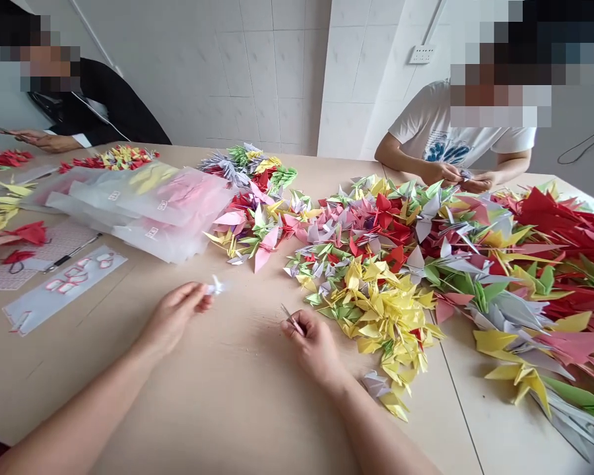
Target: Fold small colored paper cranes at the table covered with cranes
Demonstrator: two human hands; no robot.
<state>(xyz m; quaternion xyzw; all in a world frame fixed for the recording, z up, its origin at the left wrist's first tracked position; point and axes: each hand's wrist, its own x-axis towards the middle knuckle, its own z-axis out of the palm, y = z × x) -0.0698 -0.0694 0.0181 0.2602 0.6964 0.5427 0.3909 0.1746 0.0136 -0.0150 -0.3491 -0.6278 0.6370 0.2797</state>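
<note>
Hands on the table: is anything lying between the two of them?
No. In the head view, only bare table lies between the left hand, pinching a small white paper crane, and the right hand.

No text, number or brand can be read. The clear plastic bags [143, 204] lying left of the heap of paper cranes [426, 264] carry small white labels, too blurred to make out. The white T-shirt [450, 135] of the person seated behind the heap bears a blue printed design, with no legible lettering. The sheet [62, 287] before the bags shows pink outlines only.
</note>
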